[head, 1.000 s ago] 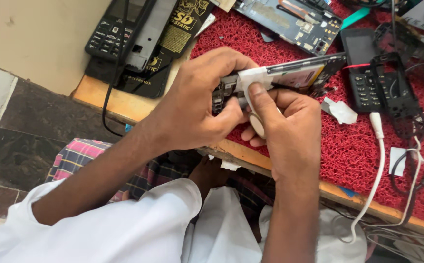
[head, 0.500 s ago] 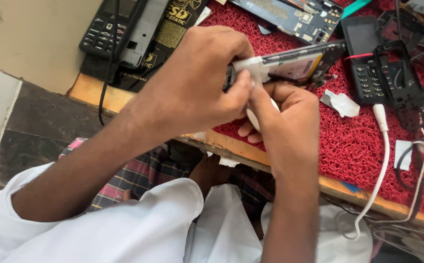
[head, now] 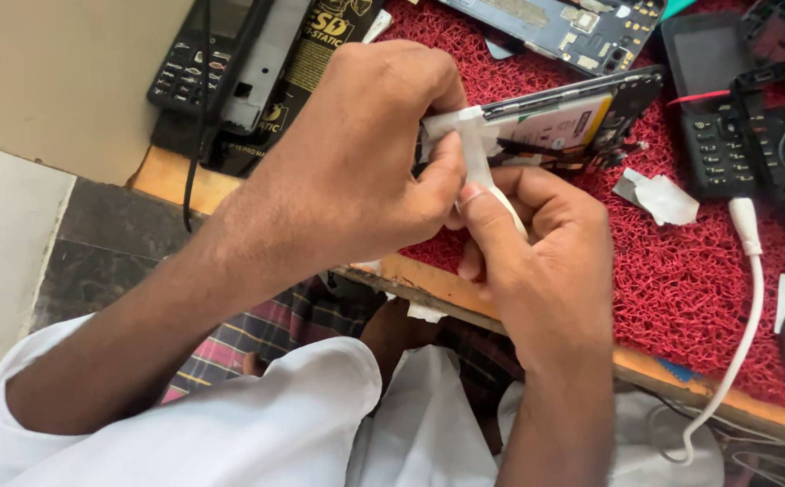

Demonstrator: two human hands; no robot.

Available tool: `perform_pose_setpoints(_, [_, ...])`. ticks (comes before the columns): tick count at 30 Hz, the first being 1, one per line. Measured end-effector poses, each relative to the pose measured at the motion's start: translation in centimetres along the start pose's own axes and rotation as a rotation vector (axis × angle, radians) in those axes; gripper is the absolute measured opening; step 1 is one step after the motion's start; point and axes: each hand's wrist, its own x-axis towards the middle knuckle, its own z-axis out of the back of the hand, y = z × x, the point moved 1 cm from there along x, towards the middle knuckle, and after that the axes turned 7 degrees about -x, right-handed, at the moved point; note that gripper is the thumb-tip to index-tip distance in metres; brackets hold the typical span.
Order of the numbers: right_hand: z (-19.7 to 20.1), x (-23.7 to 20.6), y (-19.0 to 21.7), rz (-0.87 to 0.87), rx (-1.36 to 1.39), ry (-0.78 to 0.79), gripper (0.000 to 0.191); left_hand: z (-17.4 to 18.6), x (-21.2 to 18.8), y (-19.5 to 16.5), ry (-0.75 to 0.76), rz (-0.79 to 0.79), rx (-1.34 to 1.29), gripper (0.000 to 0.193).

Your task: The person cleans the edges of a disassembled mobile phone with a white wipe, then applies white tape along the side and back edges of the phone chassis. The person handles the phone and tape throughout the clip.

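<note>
At the far left, a black keypad phone (head: 183, 77) is seen lying on the wooden bench edge (head: 171, 176), with a black and gold anti-static bag (head: 307, 68) just beside it on the right. Nearer the middle, the left hand (head: 356, 162) is closed over the left end of an opened smartphone (head: 564, 117), which is held edge-up above the red mesh mat (head: 681, 271); its thumb is pressed against a strip of white tape (head: 478, 153) at that end. The same strip is pinched by the right hand (head: 537, 261), thumb and forefinger closed on it from below. What looks like a yellowish battery is exposed in the phone's open back, though the detail is blurred. At the far edge, a blue circuit board (head: 564, 22) is seen lying on the mat. To the right of the hands, a crumpled scrap of white paper (head: 659, 197) is lying on the mat, then 1 dismantled black keypad phone (head: 740, 144) farther right, and a white cable (head: 744, 298) is trailed toward the near edge.
</note>
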Motion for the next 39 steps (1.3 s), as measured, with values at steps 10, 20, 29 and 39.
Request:
perform_pose_setpoints(10, [-1.1, 0.3, 0.5, 0.066, -0.296, -0.179, 0.026, 0.1, -0.1, -0.3, 0.018, -0.004, -0.019, 0.012])
perform_pose_setpoints(20, [-1.1, 0.8, 1.8, -0.057, -0.416, -0.218, 0.029, 0.2, -0.1, -0.3, 0.051, 0.01, 0.034, 0.012])
perform_pose_setpoints(29, [-1.3, 0.8, 2.1, -0.117, -0.36, -0.206, 0.03, 0.7, -0.2, 0.1, 0.081, -0.056, 0.047, 0.014])
perform_pose_setpoints(39, [-0.9, 0.6, 1.2, -0.127, -0.263, -0.157, 0.028, -0.3, -0.8, -0.5, -0.011, 0.102, -0.105, 0.009])
